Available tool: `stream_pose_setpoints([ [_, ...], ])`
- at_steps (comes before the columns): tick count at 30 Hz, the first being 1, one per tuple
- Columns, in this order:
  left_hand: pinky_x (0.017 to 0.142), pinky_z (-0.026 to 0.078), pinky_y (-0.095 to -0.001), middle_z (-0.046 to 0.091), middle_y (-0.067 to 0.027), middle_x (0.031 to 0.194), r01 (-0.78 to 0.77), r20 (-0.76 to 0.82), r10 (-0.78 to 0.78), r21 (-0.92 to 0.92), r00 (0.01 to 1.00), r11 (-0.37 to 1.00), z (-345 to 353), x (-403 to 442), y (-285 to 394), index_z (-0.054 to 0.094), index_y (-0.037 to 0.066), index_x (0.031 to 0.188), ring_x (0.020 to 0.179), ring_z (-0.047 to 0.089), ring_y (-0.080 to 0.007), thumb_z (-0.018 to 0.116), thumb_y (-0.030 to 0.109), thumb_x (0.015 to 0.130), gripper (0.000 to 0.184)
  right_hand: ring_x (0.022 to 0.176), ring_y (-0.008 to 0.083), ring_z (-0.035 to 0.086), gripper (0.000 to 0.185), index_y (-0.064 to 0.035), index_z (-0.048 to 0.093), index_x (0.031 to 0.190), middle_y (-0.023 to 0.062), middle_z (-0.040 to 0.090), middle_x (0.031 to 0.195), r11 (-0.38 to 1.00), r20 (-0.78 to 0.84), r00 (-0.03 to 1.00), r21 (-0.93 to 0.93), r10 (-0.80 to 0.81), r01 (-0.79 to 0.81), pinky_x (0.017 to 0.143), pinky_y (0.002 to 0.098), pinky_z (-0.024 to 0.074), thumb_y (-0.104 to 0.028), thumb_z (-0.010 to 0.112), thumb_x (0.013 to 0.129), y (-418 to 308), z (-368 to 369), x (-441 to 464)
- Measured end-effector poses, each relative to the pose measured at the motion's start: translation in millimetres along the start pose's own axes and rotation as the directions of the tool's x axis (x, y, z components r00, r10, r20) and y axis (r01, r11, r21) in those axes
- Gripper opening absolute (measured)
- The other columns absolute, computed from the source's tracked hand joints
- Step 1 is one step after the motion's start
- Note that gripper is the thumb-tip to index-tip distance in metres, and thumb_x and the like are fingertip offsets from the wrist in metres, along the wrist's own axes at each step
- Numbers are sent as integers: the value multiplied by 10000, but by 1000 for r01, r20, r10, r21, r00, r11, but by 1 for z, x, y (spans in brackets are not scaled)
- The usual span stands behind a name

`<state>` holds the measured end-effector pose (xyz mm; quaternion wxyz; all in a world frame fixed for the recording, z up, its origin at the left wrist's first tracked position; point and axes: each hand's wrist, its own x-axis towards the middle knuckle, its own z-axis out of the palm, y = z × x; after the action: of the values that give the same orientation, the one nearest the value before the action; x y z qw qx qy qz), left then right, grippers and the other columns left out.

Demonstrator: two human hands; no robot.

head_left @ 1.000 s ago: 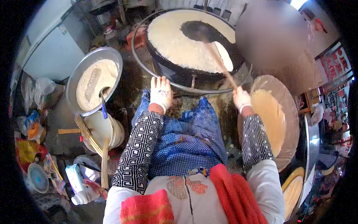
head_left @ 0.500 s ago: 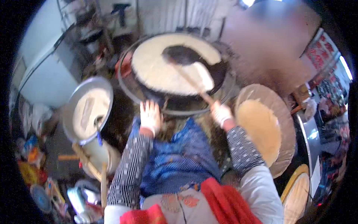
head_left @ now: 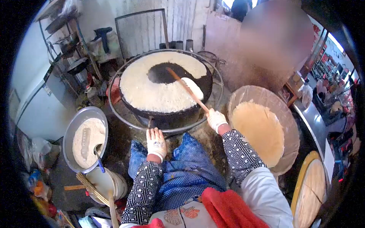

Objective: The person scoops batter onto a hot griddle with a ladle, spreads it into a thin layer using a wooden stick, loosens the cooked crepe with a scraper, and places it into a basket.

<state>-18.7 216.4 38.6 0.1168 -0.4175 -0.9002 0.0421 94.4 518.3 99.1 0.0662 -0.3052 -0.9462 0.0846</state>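
My right hand (head_left: 216, 120), in a white glove, is closed around a long wooden stick (head_left: 186, 88). The stick reaches over a round black griddle (head_left: 171, 117), its far end at a dark bare patch near the middle. Pale batter (head_left: 146, 91) covers much of the griddle in a ring, and a thicker white mound (head_left: 193, 89) lies beside the stick on the right. My left hand (head_left: 156, 144), gloved too, has its fingers stretched forward at the griddle's near edge. Its fingertips are by a short metal handle (head_left: 150, 122); whether they press on it I cannot tell.
At left stands a metal basin (head_left: 68, 142) of batter with a ladle (head_left: 99, 159), above a white bucket (head_left: 121, 186). To the right, a plastic-lined round basket (head_left: 292, 140) holds thin tan flatbreads (head_left: 258, 131). A round wooden board (head_left: 310, 193) leans at lower right. Another person (head_left: 266, 57) stands beyond.
The view has shifted, so the griddle sits lower and further left. The white mound looks shorter and more compact. The right hand still grips the stick; the left stays at the near edge.
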Motion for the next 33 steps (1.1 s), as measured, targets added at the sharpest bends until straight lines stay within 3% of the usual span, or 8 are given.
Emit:
stream_pose_setpoints([
  [2,1107,246,-559,525,-208,1303,34,61,-21,-217,998,976,-20,8,-10,508,-28,1270,1259,441,-355,611,382,830,611,775,354,666,273,0,573,987,200,674,803,999,155,987,33,-41,36,690,476,528,-238,447,947,-10,-14,-19],
  [3,1053,317,-533,597,-168,1160,-66,-324,-4,-205,946,977,-1,-4,-15,608,8,1134,1172,497,-320,696,320,760,495,676,305,661,226,-18,595,920,140,667,743,953,12,975,217,-222,214,643,439,543,-207,470,924,26,39,2],
  [6,1112,235,-506,559,-135,1305,99,220,-41,-262,975,960,-89,10,0,630,10,1175,1286,440,-287,625,387,825,515,616,258,654,143,-44,624,825,102,669,735,961,-172,959,-206,-223,187,532,415,539,-140,523,858,36,19,-1],
  [9,1190,44,-479,369,-163,1488,112,207,-102,-39,973,993,-10,8,-28,422,-22,1380,1410,275,-316,588,366,843,683,759,345,679,254,-2,610,963,194,689,834,989,-81,996,147,44,-32,684,440,542,-232,519,906,5,34,17],
  [20,1187,75,-465,312,-127,1529,256,277,-244,-9,930,967,-5,15,-59,364,4,1428,1417,262,-287,640,353,833,743,814,320,687,353,30,588,1040,190,695,898,994,60,993,51,-99,96,708,436,543,-231,360,971,12,11,-2],
  [23,1186,82,-465,298,-122,1538,256,286,-256,38,924,966,2,16,-80,373,22,1431,1423,256,-270,621,332,850,703,780,276,702,218,-15,619,931,147,702,806,998,-171,985,-70,-11,-1,648,399,554,-178,479,898,31,27,-2],
  [28,976,361,-488,665,-123,990,104,-134,-131,-189,982,977,-50,21,-41,674,84,936,1040,595,-311,759,307,665,361,698,323,680,201,5,618,894,169,677,734,990,-49,993,95,-103,107,609,438,553,-158,504,863,7,10,-5],
  [33,1163,85,-545,394,-209,1451,68,87,-53,-179,995,982,-13,15,12,423,-18,1369,1371,325,-357,586,378,820,697,870,342,683,300,23,573,1076,208,694,923,996,38,996,-39,86,-84,726,465,545,-207,433,944,26,9,16],
])
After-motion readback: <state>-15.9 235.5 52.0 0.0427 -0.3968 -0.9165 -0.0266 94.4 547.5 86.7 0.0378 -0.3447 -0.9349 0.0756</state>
